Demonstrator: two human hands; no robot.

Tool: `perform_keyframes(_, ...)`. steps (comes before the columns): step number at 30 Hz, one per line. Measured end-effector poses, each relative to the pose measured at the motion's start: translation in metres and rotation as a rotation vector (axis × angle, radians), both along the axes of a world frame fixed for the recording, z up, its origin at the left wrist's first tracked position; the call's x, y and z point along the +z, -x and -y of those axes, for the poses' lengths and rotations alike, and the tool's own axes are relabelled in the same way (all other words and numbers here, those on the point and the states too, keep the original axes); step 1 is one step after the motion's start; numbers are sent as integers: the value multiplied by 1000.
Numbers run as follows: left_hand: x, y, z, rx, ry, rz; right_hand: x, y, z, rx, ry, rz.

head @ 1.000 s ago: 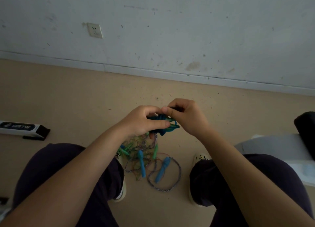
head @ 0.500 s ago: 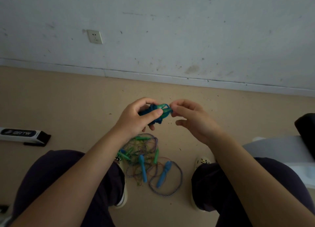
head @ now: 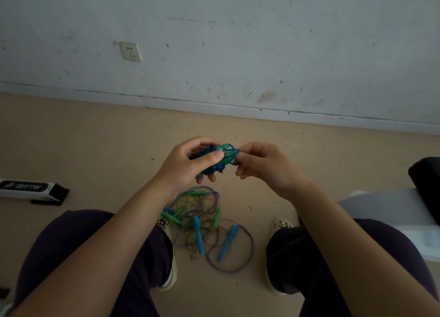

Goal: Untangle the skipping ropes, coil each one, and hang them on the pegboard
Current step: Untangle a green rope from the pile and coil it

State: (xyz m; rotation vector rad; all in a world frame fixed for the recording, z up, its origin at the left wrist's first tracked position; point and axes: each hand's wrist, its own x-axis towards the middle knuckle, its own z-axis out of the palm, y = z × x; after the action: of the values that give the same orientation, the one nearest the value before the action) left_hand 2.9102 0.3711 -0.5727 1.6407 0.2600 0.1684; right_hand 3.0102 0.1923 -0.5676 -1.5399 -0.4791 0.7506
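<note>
My left hand [head: 190, 160] grips a small bundle of blue rope with green handles [head: 220, 158], held up over the floor between my knees. Fingertips of my right hand [head: 264, 165] pinch a strand at the bundle's right end. Below them, a tangled pile of skipping ropes [head: 204, 223] lies on the floor: thin coloured cords, a blue-and-white braided rope [head: 248, 252], two blue handles [head: 226, 243] and several green handles [head: 173, 215]. No pegboard shows in this view.
My two knees in dark trousers and my shoes [head: 281, 226] flank the pile. A black-and-white box [head: 31, 189] lies on the floor at the left. A white seat with a black object [head: 426, 181] stands at the right. The wall with a socket [head: 130, 51] is ahead.
Both hands have risen a little with the bundle. My right hand has drawn off to the right end of the bundle and now pinches a strand there.
</note>
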Motion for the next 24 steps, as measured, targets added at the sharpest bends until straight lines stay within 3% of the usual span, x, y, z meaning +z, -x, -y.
perform_keyframes(12, -2, 0, -1, -37, -56, -36, 6, -3, 6, 33, -123, -53)
perform_keyframes(24, 1, 1, 1, -95, 40, -61, 0, -1, -2, -33, -212, -51)
